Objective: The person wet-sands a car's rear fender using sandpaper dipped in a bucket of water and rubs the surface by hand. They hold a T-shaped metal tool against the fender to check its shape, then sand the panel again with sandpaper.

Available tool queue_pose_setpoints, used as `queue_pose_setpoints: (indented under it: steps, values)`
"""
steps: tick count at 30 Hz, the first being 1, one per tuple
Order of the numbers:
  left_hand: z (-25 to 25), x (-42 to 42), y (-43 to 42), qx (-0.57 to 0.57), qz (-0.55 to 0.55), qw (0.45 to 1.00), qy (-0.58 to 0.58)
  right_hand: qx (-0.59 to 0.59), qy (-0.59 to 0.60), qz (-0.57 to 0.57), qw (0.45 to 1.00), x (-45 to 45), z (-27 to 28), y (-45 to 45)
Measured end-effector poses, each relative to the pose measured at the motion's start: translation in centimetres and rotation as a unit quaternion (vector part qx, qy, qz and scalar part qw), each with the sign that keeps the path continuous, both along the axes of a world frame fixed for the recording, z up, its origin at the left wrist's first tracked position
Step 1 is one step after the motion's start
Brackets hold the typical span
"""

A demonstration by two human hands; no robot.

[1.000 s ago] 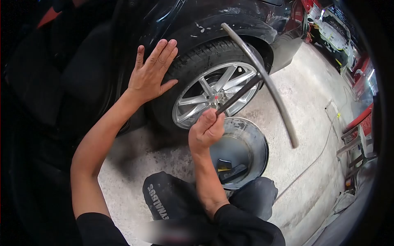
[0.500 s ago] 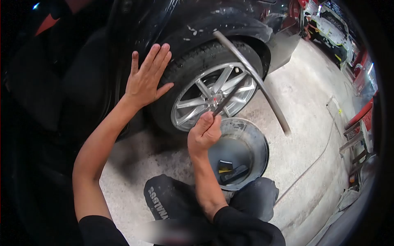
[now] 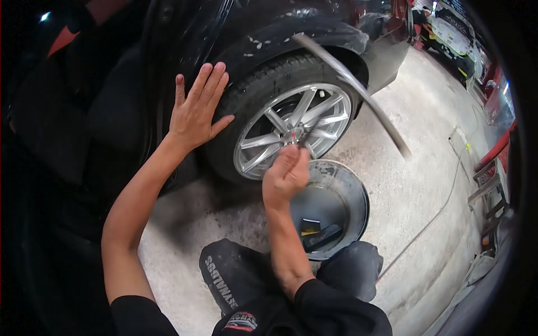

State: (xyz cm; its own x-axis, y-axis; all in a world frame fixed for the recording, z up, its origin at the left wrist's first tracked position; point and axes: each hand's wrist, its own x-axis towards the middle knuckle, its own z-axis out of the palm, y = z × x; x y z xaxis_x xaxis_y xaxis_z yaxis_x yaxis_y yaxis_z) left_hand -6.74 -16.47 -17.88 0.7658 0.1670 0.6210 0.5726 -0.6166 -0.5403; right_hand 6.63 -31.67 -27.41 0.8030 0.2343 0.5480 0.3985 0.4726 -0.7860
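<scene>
In the head view, my right hand (image 3: 286, 176) is closed round the dark handle of a T-shaped squeegee (image 3: 358, 84), whose long grey bar slants across the wheel arch and the wheel. The bar is slightly blurred. My left hand (image 3: 199, 109) is open, fingers spread, in front of the dark car body (image 3: 185, 33) beside the tyre (image 3: 224, 151); whether it touches cannot be made out. Behind the handle is the silver spoked wheel (image 3: 302, 106). Pale patches mark the panel over the arch.
Between my knees and the wheel stands a round tub (image 3: 361, 196) of cloudy water, holding a dark block (image 3: 322, 238) and a yellow-and-black piece (image 3: 310, 226). A thin cord (image 3: 431, 221) runs over the concrete floor. Stands (image 3: 490, 185) and another vehicle (image 3: 448, 36) are at right.
My right hand has moved slightly up and right, and the squeegee bar has swung, its lower end rising to the right. My left hand stays nearly in place.
</scene>
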Motion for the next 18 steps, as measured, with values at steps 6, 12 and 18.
queue_pose_setpoints:
  steps: [6,12,18]
  values:
    - [0.0,-0.1,0.0,-0.019,0.014,1.0,0.003,-0.066,-0.13,-0.051,0.988,1.1,0.7,2.8]
    - [-0.1,0.0,0.2,-0.01,0.001,1.0,0.001,0.012,-0.015,-0.05,0.999,0.2,0.9,-0.5]
    - [-0.1,0.0,0.2,-0.012,0.006,1.0,0.001,-0.026,-0.057,-0.049,0.997,0.8,2.0,0.7]
